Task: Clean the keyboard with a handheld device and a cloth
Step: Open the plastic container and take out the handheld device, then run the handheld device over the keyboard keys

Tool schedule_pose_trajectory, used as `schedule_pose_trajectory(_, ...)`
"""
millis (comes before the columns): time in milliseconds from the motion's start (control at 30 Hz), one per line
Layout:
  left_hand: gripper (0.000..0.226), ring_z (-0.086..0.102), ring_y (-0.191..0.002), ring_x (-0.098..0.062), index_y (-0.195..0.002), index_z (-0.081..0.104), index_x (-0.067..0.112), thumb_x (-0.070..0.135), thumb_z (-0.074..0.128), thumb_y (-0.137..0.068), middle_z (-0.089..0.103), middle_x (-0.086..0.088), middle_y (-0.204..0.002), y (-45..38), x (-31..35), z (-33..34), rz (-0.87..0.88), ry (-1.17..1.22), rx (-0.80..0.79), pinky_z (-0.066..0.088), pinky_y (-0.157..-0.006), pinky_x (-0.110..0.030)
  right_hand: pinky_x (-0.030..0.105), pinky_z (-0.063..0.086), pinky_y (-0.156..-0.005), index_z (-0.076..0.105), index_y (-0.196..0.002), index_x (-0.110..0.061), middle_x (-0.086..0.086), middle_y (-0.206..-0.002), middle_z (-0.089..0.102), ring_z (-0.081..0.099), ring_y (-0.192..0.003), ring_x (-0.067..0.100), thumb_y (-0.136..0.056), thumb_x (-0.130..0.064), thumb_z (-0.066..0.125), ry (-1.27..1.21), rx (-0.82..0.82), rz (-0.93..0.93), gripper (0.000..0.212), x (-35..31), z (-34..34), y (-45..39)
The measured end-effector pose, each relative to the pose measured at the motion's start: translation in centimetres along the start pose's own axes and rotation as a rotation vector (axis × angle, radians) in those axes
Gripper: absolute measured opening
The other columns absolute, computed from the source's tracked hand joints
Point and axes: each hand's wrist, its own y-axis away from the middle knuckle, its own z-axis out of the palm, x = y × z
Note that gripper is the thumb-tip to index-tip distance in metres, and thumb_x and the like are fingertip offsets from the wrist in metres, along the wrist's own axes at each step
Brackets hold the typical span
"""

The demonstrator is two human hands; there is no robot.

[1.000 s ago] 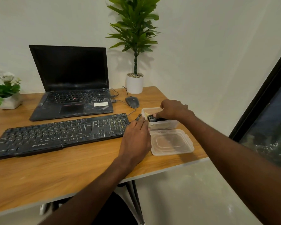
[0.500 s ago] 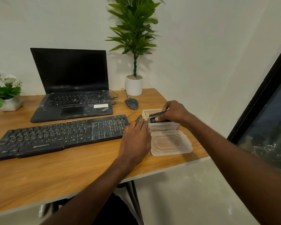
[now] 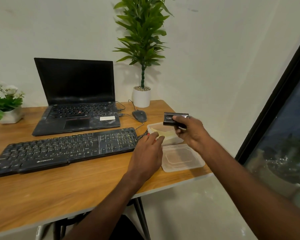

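The right hand (image 3: 191,130) grips a small black handheld device (image 3: 173,118), thumb on its top face and fingers curled beneath. The device is lifted clear of the open clear plastic container (image 3: 151,127), hanging just above the container's far right corner. A pale yellow cloth (image 3: 163,133) lies inside the container.

The left hand (image 3: 146,151) rests palm down on the tabletop (image 3: 76,187), fingers straight and close together, fingertips touching the container's near left rim. It holds nothing.

The black keyboard (image 3: 62,150) lies at 9 o'clock from the left hand, its right end just beside the fingers, long axis slanting up toward the right. Its keys look dusty. Its cable leaves the right end, near the container.

The container's lid (image 3: 182,157) lies flat at 6 o'clock from the container, touching or almost touching it; which cannot be told.

An open black laptop (image 3: 76,99), screen dark, sits at 12 o'clock from the keyboard. A black mouse (image 3: 139,115) is at 3 o'clock from the laptop. A tall green plant in a white pot (image 3: 141,97) stands at the tabletop's far edge, behind the mouse. A white flowering plant (image 3: 5,101) occupies the far left.
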Motion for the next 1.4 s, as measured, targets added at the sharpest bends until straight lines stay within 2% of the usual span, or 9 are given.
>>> schedule_pose_trajectory(200, 0.038, 0.055, -0.121, -0.022, -0.141, 0.064, 0.013, 0.015, 0.057, -0.104, 0.064, -0.003, -0.138, 0.2, -0.6, -1.0, -0.029, 0.143, 0.104, 0.052, -0.099, -0.043, 0.031, 0.062, -0.064, 0.06, -0.119, -0.002, 0.028, -0.118, 0.067, 0.074, -0.088, 0.038, -0.09, -0.006, 0.071, -0.439, -0.106, 0.128, 0.032, 1.5, 2.1, 1.0)
schedule_pose_trajectory(333, 0.036, 0.057, -0.12, -0.01, -0.141, 0.062, 0.021, 0.025, 0.051, -0.107, 0.064, 0.011, -0.131, 1.2, -1.6, -3.0, -0.245, 0.44, 0.264, 0.048, -0.097, -0.028, 0.036, 0.065, -0.072, 0.059, -0.12, 0.002, 0.03, -0.119, 0.068, 0.073, -0.096, 0.04, -0.09, -0.001, 0.071, -0.347, -0.169, 0.085, 0.032, 1.9, 4.5, 1.9)
schedule_pose_trajectory(533, 0.049, 0.066, -0.113, -0.002, -0.15, 0.058, 0.016, 0.037, 0.053, -0.106, 0.07, 0.005, -0.13, 3.2, -5.2, -7.0, -0.435, 0.685, 0.344, 0.054, -0.087, -0.014, 0.029, 0.059, -0.06, 0.058, -0.117, -0.003, 0.025, -0.111, 0.071, 0.071, -0.094, 0.034, -0.087, 0.007, 0.07, -0.202, -0.199, 0.091, 0.034, 4.6, 9.3, 3.7)
schedule_pose_trajectory(667, 0.057, 0.069, -0.119, -0.015, -0.15, 0.059, 0.028, 0.051, 0.064, -0.098, 0.07, 0.004, -0.133, 3.9, -7.0, -9.3, -0.49, 0.91, 0.246, 0.061, -0.099, -0.049, 0.026, 0.053, -0.052, 0.06, -0.119, -0.014, 0.02, -0.113, 0.071, 0.072, -0.086, 0.029, -0.084, 0.01, 0.071, -0.159, -0.225, 0.116, 0.044, 6.5, 12.1, 4.5)
schedule_pose_trajectory(733, 0.057, 0.07, -0.119, -0.02, -0.147, 0.062, 0.031, 0.045, 0.074, -0.093, 0.072, 0.003, -0.128, 4.4, -8.1, -10.5, -0.496, 0.973, 0.242, 0.06, -0.1, -0.055, 0.027, 0.053, -0.055, 0.058, -0.129, -0.016, 0.019, -0.118, 0.07, 0.072, -0.09, 0.031, -0.084, 0.011, 0.071, -0.176, -0.272, 0.122, 0.054, 7.2, 13.5, 4.8)
schedule_pose_trajectory(900, 0.051, 0.07, -0.109, -0.02, -0.14, 0.068, 0.028, 0.024, 0.081, -0.092, 0.074, 0.008, -0.109, 6.6, -11.1, -13.0, -0.547, 0.953, 0.267, 0.06, -0.099, -0.056, 0.026, 0.053, -0.057, 0.059, -0.13, -0.019, 0.02, -0.124, 0.067, 0.071, -0.094, 0.032, -0.089, 0.009, 0.066, -0.124, -0.352, 0.137, 0.051, 9.0, 17.2, 5.9)
schedule_pose_trajectory(1033, 0.052, 0.071, -0.111, -0.027, -0.143, 0.067, 0.024, 0.018, 0.082, -0.093, 0.073, -0.004, -0.11, 8.7, -13.5, -14.8, -0.583, 0.885, 0.304, 0.059, -0.101, -0.056, 0.029, 0.055, -0.059, 0.058, -0.133, -0.022, 0.024, -0.129, 0.062, 0.066, -0.104, 0.036, -0.09, 0.007, 0.063, -0.109, -0.402, 0.193, 0.052, 11.0, 20.2, 6.8)
schedule_pose_trajectory(1167, 0.052, 0.072, -0.107, -0.024, -0.144, 0.066, 0.016, 0.005, 0.078, -0.095, 0.074, -0.008, -0.11, 10.5, -15.5, -17.0, -0.565, 0.763, 0.319, 0.061, -0.098, -0.049, 0.047, 0.061, -0.071, 0.057, -0.128, -0.025, 0.025, -0.133, 0.055, 0.064, -0.113, 0.046, -0.091, 0.008, 0.059, -0.104, -0.459, 0.254, 0.049, 12.7, 22.9, 7.7)
schedule_pose_trajectory(1400, 0.052, 0.07, -0.115, -0.022, -0.141, 0.069, 0.018, 0.018, 0.079, -0.09, 0.074, -0.001, -0.12, 13.2, -18.6, -19.7, -0.534, 0.624, 0.365, 0.058, -0.101, -0.051, 0.063, 0.06, -0.077, 0.056, -0.117, -0.022, 0.027, -0.133, 0.05, 0.058, -0.114, 0.049, -0.085, 0.021, 0.056, -0.145, -0.507, 0.38, 0.053, 14.4, 27.1, 9.1)
